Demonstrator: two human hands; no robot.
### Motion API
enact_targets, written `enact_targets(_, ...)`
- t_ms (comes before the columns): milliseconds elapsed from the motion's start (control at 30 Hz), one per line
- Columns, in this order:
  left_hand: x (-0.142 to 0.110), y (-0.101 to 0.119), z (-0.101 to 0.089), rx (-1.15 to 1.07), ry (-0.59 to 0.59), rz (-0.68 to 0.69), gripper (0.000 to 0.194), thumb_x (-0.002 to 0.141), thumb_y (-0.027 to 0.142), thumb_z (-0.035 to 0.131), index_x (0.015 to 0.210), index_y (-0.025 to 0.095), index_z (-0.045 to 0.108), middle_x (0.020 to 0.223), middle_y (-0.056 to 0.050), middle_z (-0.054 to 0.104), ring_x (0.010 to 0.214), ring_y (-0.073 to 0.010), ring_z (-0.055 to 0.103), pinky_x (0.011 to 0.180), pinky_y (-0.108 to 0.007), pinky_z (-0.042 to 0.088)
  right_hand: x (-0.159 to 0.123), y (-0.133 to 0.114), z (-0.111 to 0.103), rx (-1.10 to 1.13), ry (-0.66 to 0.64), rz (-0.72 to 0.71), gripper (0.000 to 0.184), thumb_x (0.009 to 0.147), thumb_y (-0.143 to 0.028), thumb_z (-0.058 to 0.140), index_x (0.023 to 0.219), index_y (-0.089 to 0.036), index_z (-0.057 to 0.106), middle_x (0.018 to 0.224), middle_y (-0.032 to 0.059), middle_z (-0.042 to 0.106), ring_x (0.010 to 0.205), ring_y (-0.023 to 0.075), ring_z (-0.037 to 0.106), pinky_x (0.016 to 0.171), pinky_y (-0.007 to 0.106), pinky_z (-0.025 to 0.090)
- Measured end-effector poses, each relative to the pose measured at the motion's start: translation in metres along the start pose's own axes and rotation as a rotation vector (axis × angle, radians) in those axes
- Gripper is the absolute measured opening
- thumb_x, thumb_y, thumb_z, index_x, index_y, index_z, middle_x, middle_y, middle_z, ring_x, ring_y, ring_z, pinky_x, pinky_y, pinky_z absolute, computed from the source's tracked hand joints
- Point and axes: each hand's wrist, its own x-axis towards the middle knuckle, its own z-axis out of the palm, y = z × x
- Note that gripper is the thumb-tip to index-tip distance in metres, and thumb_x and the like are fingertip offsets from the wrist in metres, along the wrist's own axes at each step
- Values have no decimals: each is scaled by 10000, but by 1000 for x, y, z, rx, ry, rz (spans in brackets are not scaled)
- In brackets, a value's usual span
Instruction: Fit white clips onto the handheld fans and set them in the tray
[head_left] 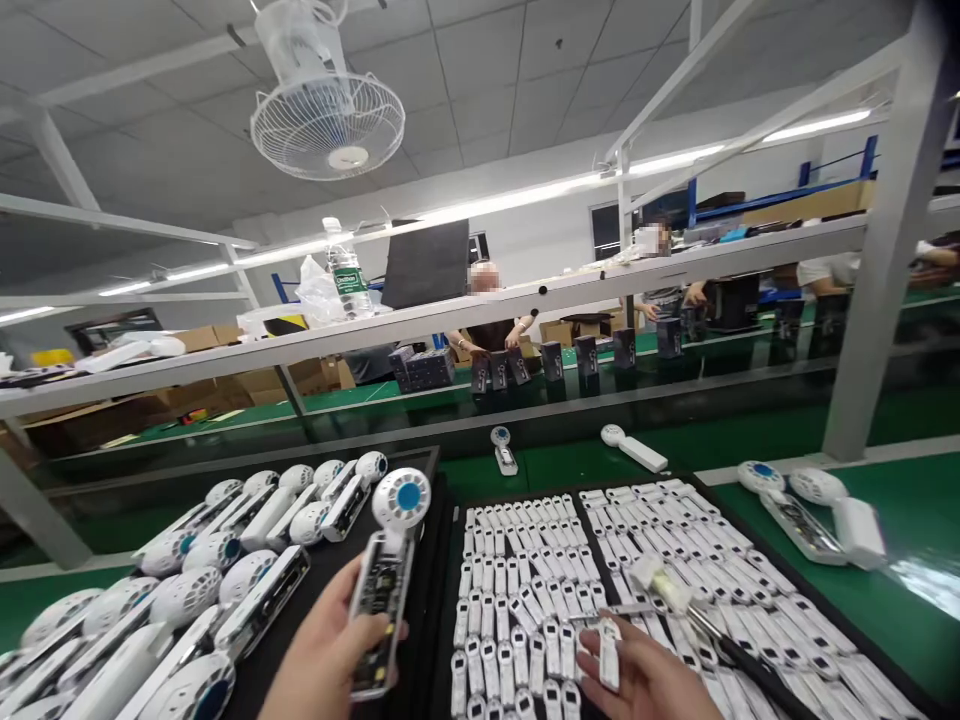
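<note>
White gadget (379,590) with a round head and a blue middle is in your left hand (326,640), at eleven o'clock, with its insides showing. That hand is closed around the long body, thumb on the front. At one o'clock your right hand (641,665) is half open, with one small white piece (609,655) loose at the fingers. Near it is one tool (750,668) with a dark handle; I can't tell if your hand touches it.

You have two black trays. The left tray (330,570), at ten o'clock, has at least twelve round-headed gadgets (187,595) in it, too crowded to count them all. The right tray (444,640), at one o'clock, has well over fifty little white pieces (517,575) in two blocks, each with a dark strip between it and the other.

Four more round-headed things lie on the green surface (555,465): one open (504,450) at twelve, one with a white back (634,450) at one, and two close together (795,520) at two. Past them, one person's hands touch dark boxes (553,362); seven boxes stand apart from the pile (422,370) at eleven. One bottle (349,280) stands on the shelf (420,325).
</note>
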Motion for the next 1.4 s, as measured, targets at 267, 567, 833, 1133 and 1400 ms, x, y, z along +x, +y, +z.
enact_targets(267,-54,-24,108,-181,-420,-88,1054,512,89,681,1501,216,339,1273,-110,641,1032,-273,633,783,-298,507,-85,-22,31,-210,-137,-227,548,520,-333,937,962,-182,650,800,13,723,780,208,716,773,367,600)
enact_targets(567,-101,-36,112,203,-425,129,1013,669,87,736,1563,288,303,1491,-106,491,1364,-322,474,1118,-411,383,-125,-4,33,-377,-105,-456,364,495,-264,868,793,-183,675,701,-12,691,714,178,661,656,305,550)
enact_targets(833,-112,-65,96,162,-383,187,916,736,67,684,1549,280,318,1535,-91,448,1441,-273,393,1205,-384,258,-130,29,27,-571,-133,-489,281,588,-281,826,833,-185,730,769,34,740,743,217,690,682,337,563)
enact_targets(1133,-86,-70,74,-362,-435,-84,952,616,81,695,1488,257,354,1212,-78,642,996,-231,639,823,-307,505,-59,-49,-24,-1807,418,-852,527,926,-357,603,1332,-31,521,1282,281,592,1218,365,555,1009,495,442)
enact_targets(1400,-69,-36,70,-597,-482,-98,659,570,60,676,1198,218,555,904,-17,594,713,-127,545,641,-246,461,-15,-95,-78,-2160,468,-743,220,948,-146,454,879,-78,652,957,260,681,969,340,649,891,421,437)
